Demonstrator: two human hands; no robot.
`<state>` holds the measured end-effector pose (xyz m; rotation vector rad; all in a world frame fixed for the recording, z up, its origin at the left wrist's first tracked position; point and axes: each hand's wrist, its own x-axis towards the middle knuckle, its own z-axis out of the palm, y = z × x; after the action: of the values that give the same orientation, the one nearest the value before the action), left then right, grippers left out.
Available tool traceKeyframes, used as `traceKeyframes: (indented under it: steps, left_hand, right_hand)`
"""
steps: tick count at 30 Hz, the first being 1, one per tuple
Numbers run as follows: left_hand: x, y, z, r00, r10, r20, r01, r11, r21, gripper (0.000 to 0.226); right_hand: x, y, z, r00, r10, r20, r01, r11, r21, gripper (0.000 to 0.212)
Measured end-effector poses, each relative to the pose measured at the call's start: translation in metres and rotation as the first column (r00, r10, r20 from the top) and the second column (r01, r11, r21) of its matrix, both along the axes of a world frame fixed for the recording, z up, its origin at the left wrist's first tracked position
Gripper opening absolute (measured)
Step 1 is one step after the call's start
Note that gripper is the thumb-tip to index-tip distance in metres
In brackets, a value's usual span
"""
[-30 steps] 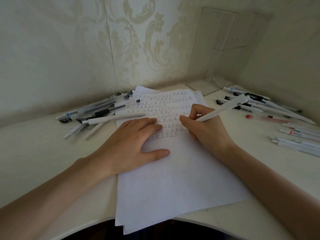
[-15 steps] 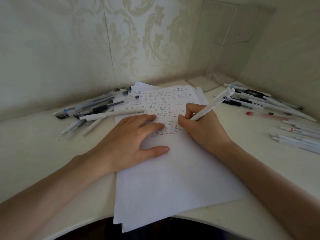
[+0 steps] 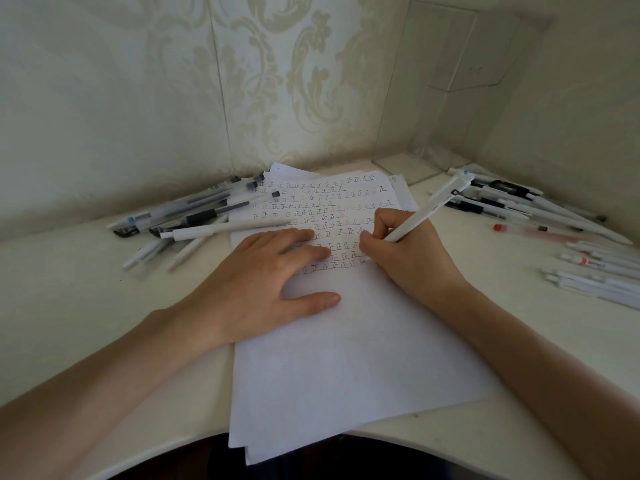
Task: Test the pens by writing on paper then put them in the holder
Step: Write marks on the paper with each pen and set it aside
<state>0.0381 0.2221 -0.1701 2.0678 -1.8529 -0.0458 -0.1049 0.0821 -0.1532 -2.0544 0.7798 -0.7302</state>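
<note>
Setting: a pale tabletop [image 3: 69,306] is fitted into a corner of ornamented wallpaper [image 3: 138,98], so everything is kept within arm's reach.
Pen under test: a white pen [image 3: 429,209] is held slanted, as writing requires. Its tip is set on the paper at the end of the lowest written row and its back end is pointed up and to the right.
Right hand [image 3: 412,261]: it is curled round the pen's lower barrel and pinched close to the tip for control, with its heel rested on the sheet.
Left hand [image 3: 263,275]: it is laid flat, fingers straight and thumb spread, with nothing gripped. The sheet is pressed down beside the writing line, probably so that it is not dragged by the strokes.
Paper [image 3: 346,358]: a stack of sheets is placed centrally and overhangs the front edge. The upper part is filled with rows of one repeated character [image 3: 329,206], and the lower part is blank.
Pens at left [image 3: 187,216]: a heap is piled near the wall, with one white pen [image 3: 225,228] lying across the paper's edge. Whether these are tested cannot be told.
Pens at right [image 3: 519,206]: these are spread loosely, with a red one [image 3: 530,232] among them.
Holder: a clear box [image 3: 433,133] in the far corner is judged to be it. No pens are seen inside.
</note>
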Motion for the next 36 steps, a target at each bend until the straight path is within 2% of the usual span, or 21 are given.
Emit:
traceKeyframes:
  steps: [10, 16, 21, 25, 27, 29, 32, 36]
  left_hand:
    - [0.0, 0.0, 0.0, 1.0, -0.003, 0.0, 0.003, 1.0, 0.01, 0.087]
    - [0.0, 0.0, 0.002, 1.0, 0.0, -0.014, 0.0, 1.0, 0.007, 0.085]
    - [0.0, 0.001, 0.003, 1.0, -0.013, -0.02, 0.013, 1.0, -0.019, 0.087]
    - [0.0, 0.003, 0.005, 0.998, -0.022, -0.059, 0.016, 0.996, -0.093, 0.086]
    - [0.001, 0.004, 0.006, 0.993, -0.015, -0.12, 0.002, 0.994, -0.109, 0.091]
    - [0.002, 0.006, 0.005, 0.98, -0.039, -0.196, 0.015, 0.993, -0.12, 0.094]
    - [0.0, 0.007, 0.007, 0.956, -0.122, -0.267, 0.084, 0.985, -0.149, 0.085]
    - [-0.002, 0.009, 0.008, 0.942, -0.31, -0.131, 0.282, 0.939, -0.194, 0.073]
  right_hand:
    - [-0.003, 0.003, 0.003, 0.999, 0.05, -0.013, -0.05, 0.997, 0.053, 0.033]
    - [-0.002, 0.003, 0.001, 0.999, 0.002, -0.05, -0.003, 1.0, -0.022, 0.039]
    - [-0.007, 0.003, 0.007, 0.999, 0.01, 0.033, -0.013, 0.996, 0.09, 0.031]
    - [-0.01, -0.005, 0.007, 0.994, 0.109, 0.018, -0.109, 0.994, -0.004, 0.011]
    - [-0.009, -0.006, 0.008, 0.981, 0.171, 0.09, -0.176, 0.983, 0.055, 0.034]
    - [-0.009, -0.006, 0.011, 0.965, 0.199, 0.173, -0.229, 0.957, 0.175, 0.046]
    - [-0.008, -0.001, 0.011, 0.925, 0.214, 0.315, -0.323, 0.878, 0.352, 0.032]
    - [-0.004, 0.008, 0.012, 0.92, 0.142, 0.364, -0.292, 0.869, 0.399, 0.021]
